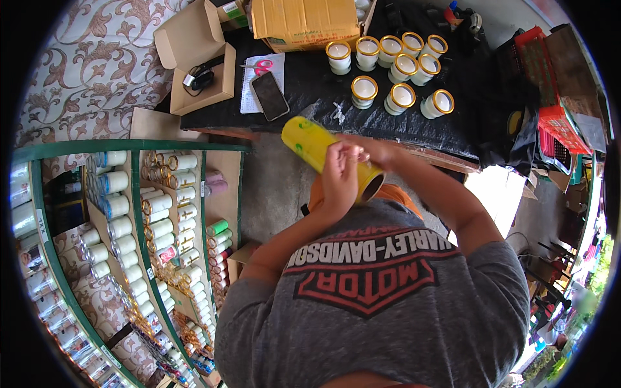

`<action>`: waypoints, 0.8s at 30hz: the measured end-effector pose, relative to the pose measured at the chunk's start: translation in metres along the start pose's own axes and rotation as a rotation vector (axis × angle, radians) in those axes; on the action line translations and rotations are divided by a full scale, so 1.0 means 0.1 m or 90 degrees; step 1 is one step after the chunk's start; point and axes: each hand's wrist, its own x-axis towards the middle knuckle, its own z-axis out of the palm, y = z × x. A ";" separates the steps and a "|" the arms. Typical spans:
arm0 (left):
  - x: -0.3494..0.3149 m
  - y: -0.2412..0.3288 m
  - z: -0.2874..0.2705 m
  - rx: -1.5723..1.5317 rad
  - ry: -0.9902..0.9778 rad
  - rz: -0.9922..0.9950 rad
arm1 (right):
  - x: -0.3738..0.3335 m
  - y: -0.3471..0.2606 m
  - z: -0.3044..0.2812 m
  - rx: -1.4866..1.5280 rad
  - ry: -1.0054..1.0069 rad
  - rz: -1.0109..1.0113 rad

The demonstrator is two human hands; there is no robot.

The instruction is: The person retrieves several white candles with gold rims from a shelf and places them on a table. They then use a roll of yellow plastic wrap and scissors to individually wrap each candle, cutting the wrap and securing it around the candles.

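Note:
In front of my chest a yellow tube (pixel 309 140) with green marks lies at a slant, its hollow dark end toward my body. My left hand (pixel 341 173) is closed on its near side, fingers bent against the surface. Across the tube is my right hand (pixel 370 151), smeared by motion and partly hidden, so its grip does not show. Beyond the hands, on a black-covered table (pixel 304 84), stand several white candles (pixel 364 89) in glass jars with gold rims. A small crumpled scrap (pixel 339 113) lies near the table's front edge.
On the table's left are a black phone (pixel 270 96), pink-handled scissors (pixel 262 66) on paper, and an open cardboard box (pixel 200 77) holding a black cable. A larger carton (pixel 304 22) stands behind. Green-edged shelves (pixel 137 213) of candles rise at left; a red crate (pixel 557 132) sits right.

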 end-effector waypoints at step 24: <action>0.83 -0.85 0.42 0.214 -0.417 -0.144 | -0.87 0.59 -0.31 -0.462 0.708 -0.260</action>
